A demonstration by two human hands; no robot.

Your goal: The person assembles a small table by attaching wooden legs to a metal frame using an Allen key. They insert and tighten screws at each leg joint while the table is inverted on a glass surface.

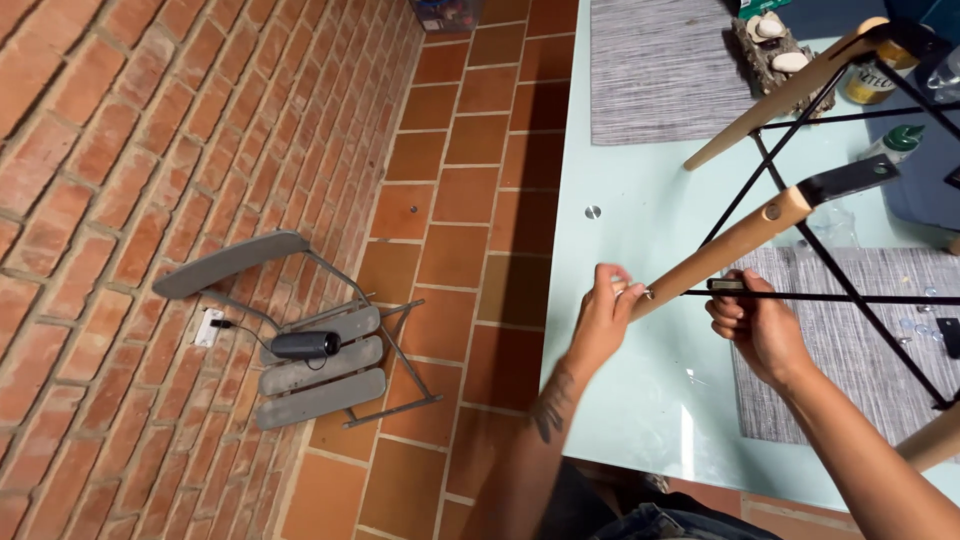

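The wooden chair leg lies slanted over the glass table, its foot pinched in the left hand. The right hand closes on a black brace rod (steadying the frame).

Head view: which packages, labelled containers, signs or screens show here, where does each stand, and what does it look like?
Labelled jar: far right of the glass table, behind the chair frame; round, yellow label, dark lettering.
Squeeze bottle: right side, below the jar; pale body, green cap.
Dark box: top edge, on the brick floor; mostly cut off.
No signs or screens.
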